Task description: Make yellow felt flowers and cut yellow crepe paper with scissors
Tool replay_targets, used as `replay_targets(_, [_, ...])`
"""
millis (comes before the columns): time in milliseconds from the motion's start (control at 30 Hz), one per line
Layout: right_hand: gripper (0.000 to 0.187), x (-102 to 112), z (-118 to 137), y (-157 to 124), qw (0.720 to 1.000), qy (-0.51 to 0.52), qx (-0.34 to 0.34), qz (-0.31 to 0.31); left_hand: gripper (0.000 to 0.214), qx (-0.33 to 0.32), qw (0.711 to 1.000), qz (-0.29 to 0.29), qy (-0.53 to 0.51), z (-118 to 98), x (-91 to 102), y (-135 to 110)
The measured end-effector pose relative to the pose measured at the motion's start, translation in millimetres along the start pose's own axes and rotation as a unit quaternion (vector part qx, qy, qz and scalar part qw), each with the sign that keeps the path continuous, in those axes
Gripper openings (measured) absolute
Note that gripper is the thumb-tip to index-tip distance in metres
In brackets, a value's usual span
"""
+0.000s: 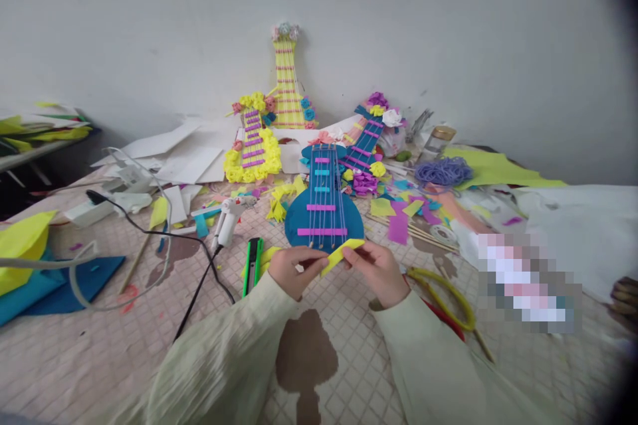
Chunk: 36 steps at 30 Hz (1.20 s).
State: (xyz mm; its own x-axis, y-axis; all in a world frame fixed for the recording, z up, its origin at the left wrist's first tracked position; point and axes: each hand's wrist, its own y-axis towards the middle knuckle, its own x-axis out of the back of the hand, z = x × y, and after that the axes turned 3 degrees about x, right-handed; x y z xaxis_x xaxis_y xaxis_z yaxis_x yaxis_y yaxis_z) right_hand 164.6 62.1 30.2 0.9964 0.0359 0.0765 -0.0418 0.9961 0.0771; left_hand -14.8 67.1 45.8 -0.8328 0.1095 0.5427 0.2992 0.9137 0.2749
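Observation:
My left hand (298, 270) and my right hand (377, 270) pinch a folded yellow paper strip (335, 260) between them, one at each end. The strip slants up to the right. Just beyond it lies a blue paper guitar (323, 212) with purple and light blue bars and several strings down its middle. The hands cover part of the table in front of the guitar's lower edge. Left of my left hand is a green box cutter (252, 265), with a white glue gun (228, 220) farther back.
Decorated paper guitars, one yellow (286, 80), stand along the wall. Purple yarn (443, 171), a glass jar (439, 141) and yellow-handled scissors (451, 299) are on the right. Paper scraps litter the table (359, 358). A black cord (199, 299) runs at left; another person's arm (463, 212) reaches in at right.

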Motion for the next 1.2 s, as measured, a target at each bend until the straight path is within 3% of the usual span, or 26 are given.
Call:
replay_targets(133, [0.025,4,-2,3,0.999,0.030,0.012,-0.042,0.029,-0.010,0.991,0.036,0.131,15,31.1,-2])
replay_targets(233, [0.026,5,-2,4,0.998,0.029,0.017,-0.047,0.029,0.014,0.953,0.088,0.289,36,46.4,-10])
replay_targets(367, [0.028,3,-1,2,0.999,0.018,0.020,-0.019,0.027,0.031,0.900,0.104,0.422,58,48.9,-24])
replay_targets(467, [0.028,2,1,0,0.999,0.022,0.024,-0.020,0.024,0.048,0.882,0.086,0.461,64,48.4,-29])
replay_targets(900, [0.027,2,2,0,0.999,0.016,0.035,-0.020,0.013,0.066,0.938,0.164,0.299,66,72.5,-17])
replay_targets(1200, [0.026,-3,9,-4,0.997,0.043,0.025,0.057,0.010,0.081,0.979,0.124,0.138,46,74.3,-8])
